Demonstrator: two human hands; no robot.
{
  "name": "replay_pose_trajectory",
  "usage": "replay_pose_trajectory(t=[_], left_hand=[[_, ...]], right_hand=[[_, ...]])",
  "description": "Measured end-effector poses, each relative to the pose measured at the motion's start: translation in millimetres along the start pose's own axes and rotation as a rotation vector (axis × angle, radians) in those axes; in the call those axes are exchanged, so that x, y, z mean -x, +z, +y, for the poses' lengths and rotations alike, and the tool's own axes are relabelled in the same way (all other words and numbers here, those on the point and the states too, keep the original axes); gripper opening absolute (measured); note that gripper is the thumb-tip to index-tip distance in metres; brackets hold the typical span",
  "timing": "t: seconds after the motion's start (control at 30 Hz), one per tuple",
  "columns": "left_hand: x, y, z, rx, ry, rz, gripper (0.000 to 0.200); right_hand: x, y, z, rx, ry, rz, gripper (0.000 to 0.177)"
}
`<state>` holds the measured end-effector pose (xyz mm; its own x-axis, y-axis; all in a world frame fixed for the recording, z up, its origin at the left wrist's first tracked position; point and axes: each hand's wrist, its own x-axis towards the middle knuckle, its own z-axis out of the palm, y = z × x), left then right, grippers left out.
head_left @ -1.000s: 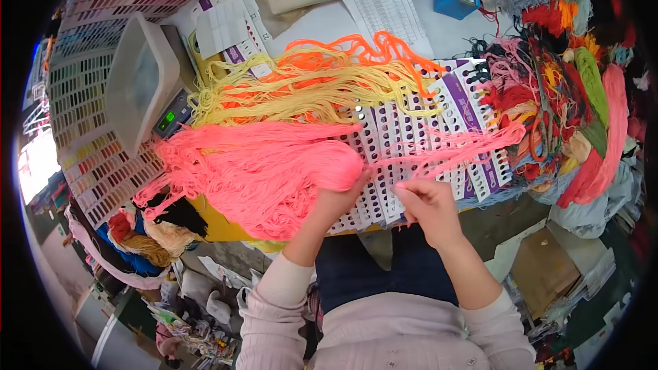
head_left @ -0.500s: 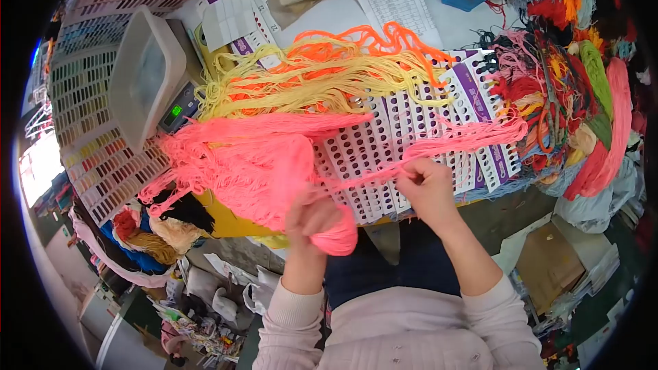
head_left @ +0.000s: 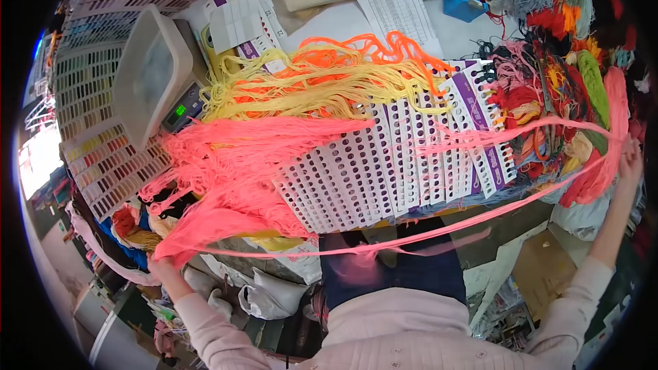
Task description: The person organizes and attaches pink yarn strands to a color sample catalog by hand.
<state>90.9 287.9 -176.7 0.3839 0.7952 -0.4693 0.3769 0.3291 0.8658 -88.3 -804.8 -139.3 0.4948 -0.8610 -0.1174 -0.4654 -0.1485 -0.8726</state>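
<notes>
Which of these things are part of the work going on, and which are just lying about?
In hand, it seems:
- pink yarn, its bunch gripped by the left hand
- right hand, at the far end of the stretched strand

Apparently lying about:
- yellow yarn and orange yarn
- hole-punched cards
- white tub
- printed papers

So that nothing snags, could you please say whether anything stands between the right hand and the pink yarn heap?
Yes: punched white cards and tangled threads lie between the right hand and the pink yarn heap.
</notes>
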Motion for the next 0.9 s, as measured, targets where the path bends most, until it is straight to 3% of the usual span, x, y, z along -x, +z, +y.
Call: replay_pose_trajectory(t=[0.07, 0.17, 0.2, 0.27, 0.37, 0.5, 0.53, 0.57, 0.67, 0.73, 0.9], left_hand=[[3.9, -24.5, 27.8, -0.165, 0.148, -0.081, 0.026], [82.5, -21.0, 85.5, -0.785, 0.451, -0.532, 0.026], [90.1, -9.0, 87.8, -0.788, 0.475, -0.537, 0.025], [90.6, 39.5, 62.8, -0.513, 0.327, -0.458, 0.024], [113.4, 126.3, -33.7, -0.254, -0.003, -0.537, 0.023], [238.0, 226.4, -157.4, -0.374, -0.395, -0.898, 0.021], [293.2, 263.1, -163.9, -0.440, -0.369, -0.870, 0.021], [307.9, 280.9, -176.4, -0.378, -0.597, -1.150, 0.024], [343.7, 314.0, -235.4, -0.453, -0.534, -1.088, 0.023], [357.6, 328.1, -264.4, -0.583, -0.378, -1.095, 0.019], [365.7, 323.7, -261.3, -0.794, -0.166, -1.214, 0.009]], right_hand=[[14.2, -1.6, -36.3, 0.586, -0.247, 0.032, 0.030], [11.3, 0.2, -59.2, 0.866, -0.441, 0.041, 0.039], [9.7, 3.7, -57.3, 0.734, -0.388, 0.013, 0.037], [14.0, 25.5, -49.8, 0.478, -0.277, -0.044, 0.033], [39.7, 88.1, -44.2, 0.081, -0.131, -0.114, 0.028], [165.4, 267.3, -49.0, 0.268, -0.125, -0.560, 0.016], [189.8, 300.5, -45.0, 0.270, -0.189, -0.614, 0.015], [208.9, 331.1, -38.7, 0.236, -0.262, -0.628, 0.014], [247.1, 393.3, -14.6, 0.165, -0.513, -0.508, 0.013], [258.9, 407.9, -5.1, 0.212, -0.595, -0.460, 0.013], [256.7, 405.7, -3.0, 0.247, -0.652, -0.477, 0.023]])
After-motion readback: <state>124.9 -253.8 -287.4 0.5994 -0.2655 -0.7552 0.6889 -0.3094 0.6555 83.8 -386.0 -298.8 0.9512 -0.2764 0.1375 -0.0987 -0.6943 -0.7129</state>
